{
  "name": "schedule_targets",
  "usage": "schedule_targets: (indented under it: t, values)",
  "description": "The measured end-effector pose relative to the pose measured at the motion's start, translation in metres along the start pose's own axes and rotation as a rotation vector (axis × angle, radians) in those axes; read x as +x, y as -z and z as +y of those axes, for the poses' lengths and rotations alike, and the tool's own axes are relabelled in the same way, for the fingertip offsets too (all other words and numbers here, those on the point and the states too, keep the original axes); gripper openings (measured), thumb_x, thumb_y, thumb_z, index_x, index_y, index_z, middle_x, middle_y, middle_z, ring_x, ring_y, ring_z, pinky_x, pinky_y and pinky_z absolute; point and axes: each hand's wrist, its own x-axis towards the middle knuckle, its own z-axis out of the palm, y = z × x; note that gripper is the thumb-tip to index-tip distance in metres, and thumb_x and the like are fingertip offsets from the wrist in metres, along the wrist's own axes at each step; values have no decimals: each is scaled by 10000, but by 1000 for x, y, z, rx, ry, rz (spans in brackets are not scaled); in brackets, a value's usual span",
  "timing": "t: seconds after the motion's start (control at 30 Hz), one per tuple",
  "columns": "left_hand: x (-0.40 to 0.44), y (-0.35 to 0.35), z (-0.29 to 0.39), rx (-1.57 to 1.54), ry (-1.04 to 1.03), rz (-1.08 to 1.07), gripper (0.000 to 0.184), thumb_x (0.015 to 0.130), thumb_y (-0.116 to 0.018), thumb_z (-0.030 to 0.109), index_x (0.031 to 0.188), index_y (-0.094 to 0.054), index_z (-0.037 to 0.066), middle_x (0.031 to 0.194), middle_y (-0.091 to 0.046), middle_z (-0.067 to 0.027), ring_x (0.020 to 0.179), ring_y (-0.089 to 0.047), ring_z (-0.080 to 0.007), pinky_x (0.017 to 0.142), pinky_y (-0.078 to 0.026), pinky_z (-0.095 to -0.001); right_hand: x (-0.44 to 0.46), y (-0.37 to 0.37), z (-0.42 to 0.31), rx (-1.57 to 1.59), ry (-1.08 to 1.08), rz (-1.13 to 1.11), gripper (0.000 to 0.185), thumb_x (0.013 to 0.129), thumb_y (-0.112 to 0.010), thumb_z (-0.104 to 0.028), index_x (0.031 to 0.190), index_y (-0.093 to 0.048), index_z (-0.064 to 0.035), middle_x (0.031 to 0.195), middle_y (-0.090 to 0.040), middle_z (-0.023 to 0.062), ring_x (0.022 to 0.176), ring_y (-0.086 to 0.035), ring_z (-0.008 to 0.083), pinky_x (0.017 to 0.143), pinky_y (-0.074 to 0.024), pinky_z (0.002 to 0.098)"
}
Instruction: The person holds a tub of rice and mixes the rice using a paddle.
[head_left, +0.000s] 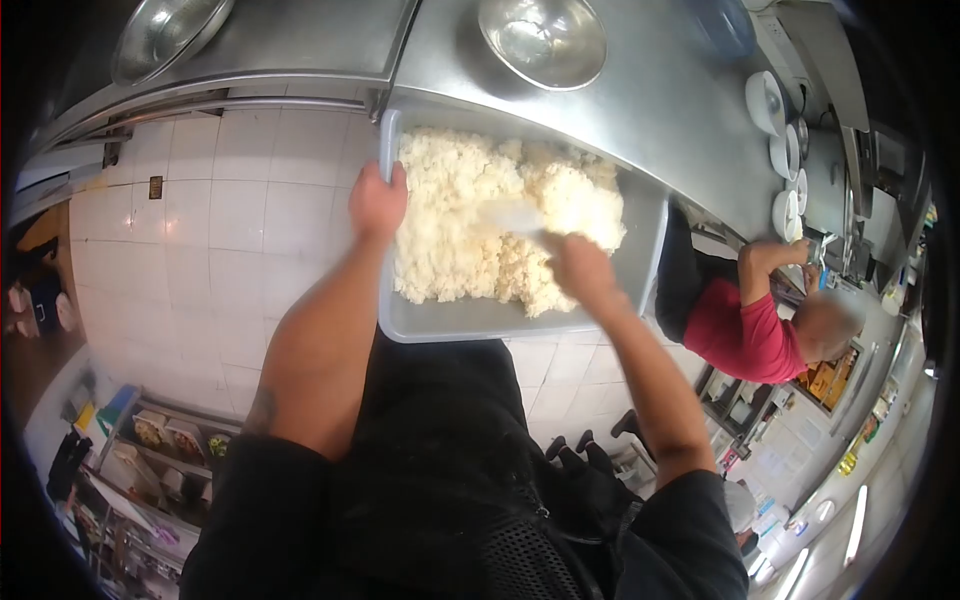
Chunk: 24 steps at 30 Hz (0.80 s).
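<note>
A grey plastic tub (388, 318) sits in front of me, partly over the steel counter's edge. Clumpy cooked rice (445, 240) covers much of its floor, with bare tub at the right side. My left hand (378, 203) is closed around the tub's left rim, thumb on top. Inside the tub, my right hand (585, 272) grips the handle of a pale rice paddle (512, 217). The paddle's blade lies against the rice and is blurred by motion; most of its handle is hidden in my fist.
On the steel counter (440, 65) stand a metal bowl (545, 40) and, farther right, several white bowls (785, 155). Another metal bowl (170, 35) is at the upper left. A co-worker in a red shirt (735, 335) stands close by on the right. White tiles (225, 220) cover the floor.
</note>
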Motion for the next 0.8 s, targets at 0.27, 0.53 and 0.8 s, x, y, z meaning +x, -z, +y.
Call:
schedule_targets:
  t: [0.27,0.53,0.8]
  values:
    - [2,2,2,1,29,-27,436,933,-601,395,1112,-627,-2,1035,-697,-243,979,-662,-435,854,-524,-511,117,3,-15,-153,-128,3,214,831,-629,-11,1024,-720,-9,985,-732,198,959,-723,361,822,-588,442]
    - [2,4,9,1,59,-64,415,933,-601,382,1095,-625,0,1036,-693,-252,984,-658,-440,861,-519,-519,36,-86,-5,105,-195,53,478,900,-535,-31,1373,-493,-84,1049,-648,260,960,-674,427,839,-559,476]
    - [1,4,9,2,29,-42,438,935,-601,389,1127,-626,-4,1037,-695,-247,998,-653,-444,875,-519,-511,28,36,-4,-134,66,97,395,895,-631,-75,1287,-622,-129,970,-695,190,881,-702,362,773,-569,465]
